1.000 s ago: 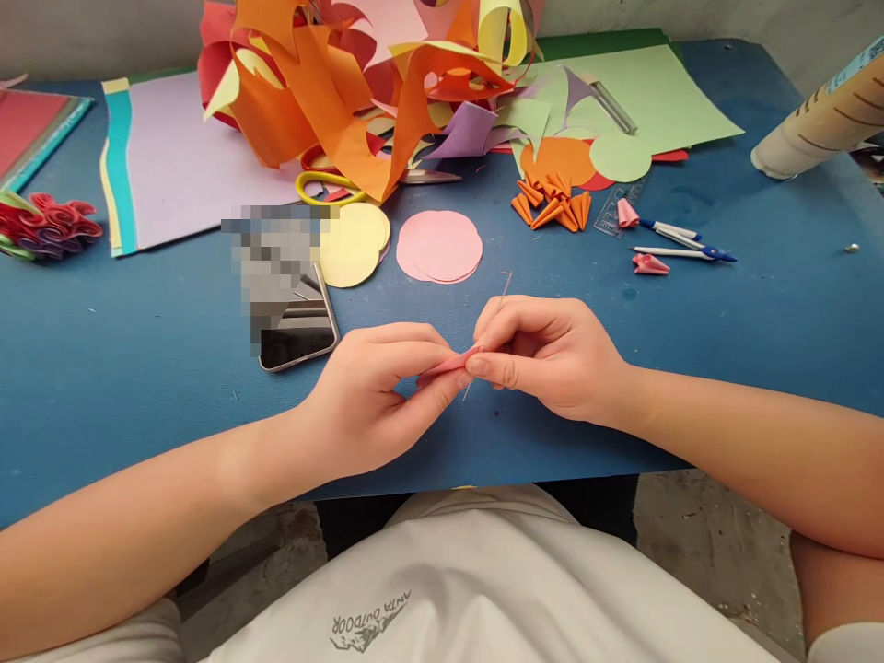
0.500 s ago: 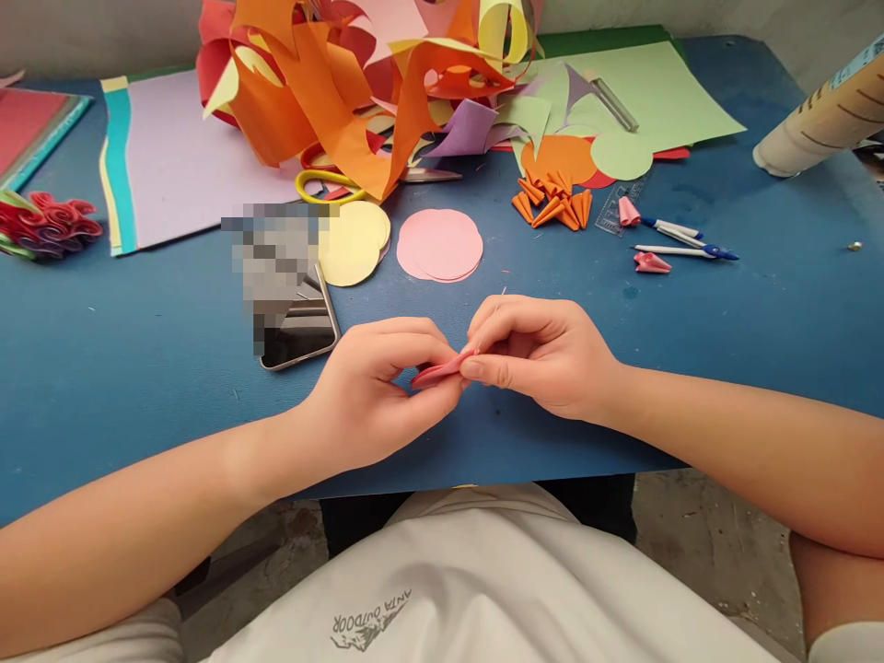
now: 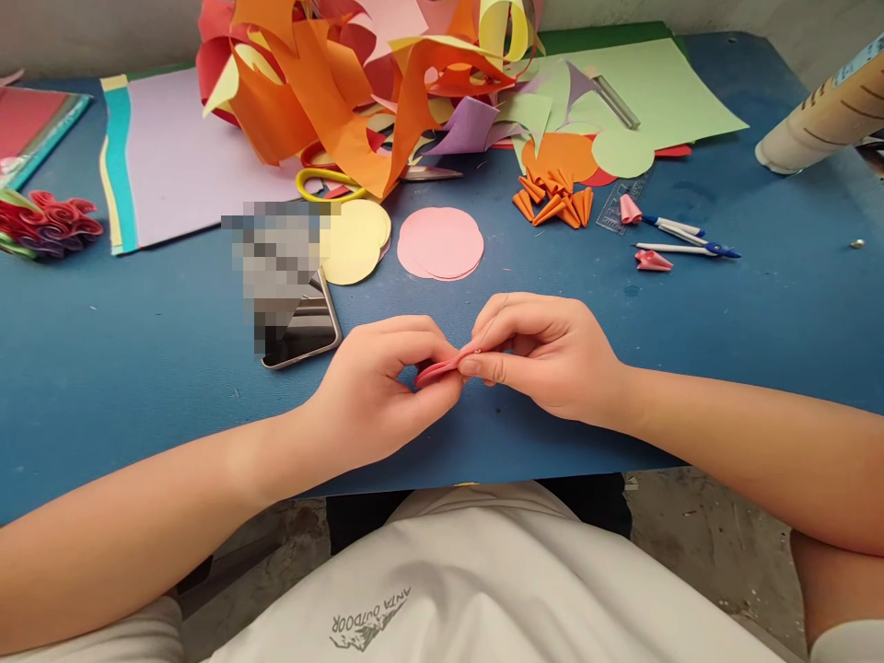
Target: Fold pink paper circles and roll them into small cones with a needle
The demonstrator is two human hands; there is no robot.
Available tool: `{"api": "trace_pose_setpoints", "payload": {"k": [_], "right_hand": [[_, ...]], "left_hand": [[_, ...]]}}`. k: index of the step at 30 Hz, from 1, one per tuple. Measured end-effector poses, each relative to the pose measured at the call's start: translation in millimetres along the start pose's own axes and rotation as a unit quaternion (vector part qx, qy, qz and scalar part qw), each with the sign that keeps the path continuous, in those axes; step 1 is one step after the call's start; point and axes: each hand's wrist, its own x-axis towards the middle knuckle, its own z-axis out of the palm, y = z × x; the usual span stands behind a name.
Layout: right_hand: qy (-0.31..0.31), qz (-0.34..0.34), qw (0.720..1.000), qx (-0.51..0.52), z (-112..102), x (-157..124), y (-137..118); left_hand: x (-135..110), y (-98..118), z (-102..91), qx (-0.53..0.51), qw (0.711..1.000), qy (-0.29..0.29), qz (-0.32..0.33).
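A folded piece of pink paper (image 3: 436,370) is pinched between both hands near the table's front edge. My left hand (image 3: 387,387) grips its left side with thumb and fingers, hiding part of it. At the paper's right end, the thumb and forefinger of my right hand (image 3: 545,354) press together on it. Just beyond the hands lies a stack of pink paper circles (image 3: 440,242). Yellow paper circles (image 3: 354,241) lie left of that stack, beside a phone (image 3: 300,331). Two rolled pink paper pieces (image 3: 653,261) rest to the right.
Orange paper cones (image 3: 552,198) sit near a drawing compass (image 3: 683,249) and a clear ruler (image 3: 614,207). Behind are cut paper scraps (image 3: 310,92) and yellow-handled scissors (image 3: 331,180). A bottle (image 3: 815,120) stands at right; a curled-paper bundle (image 3: 52,226) lies far left.
Both hands have barely shifted, keeping their pinch on the pink paper. The right fingers have moved very slightly rightward. Objects on the table remain where they were.
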Motion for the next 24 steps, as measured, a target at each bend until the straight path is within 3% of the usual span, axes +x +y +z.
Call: {"api": "trace_pose_setpoints", "payload": {"k": [10, 19, 24], "right_hand": [[-0.006, -0.047, 0.998, -0.050, -0.4, 0.4, 0.4], [-0.063, -0.073, 0.994, -0.046, -7.0, 1.4, 2.0], [-0.016, -0.064, 0.995, -0.078, -4.4, 0.2, 0.2]], "left_hand": [[-3.7, -2.2, -0.9, 0.023, 0.999, 0.004, 0.036], [-0.3, -2.7, -3.6, -0.034, 0.999, -0.019, -0.009], [-0.1, -1.2, -1.2, -0.038, 0.998, -0.001, -0.054]]}}
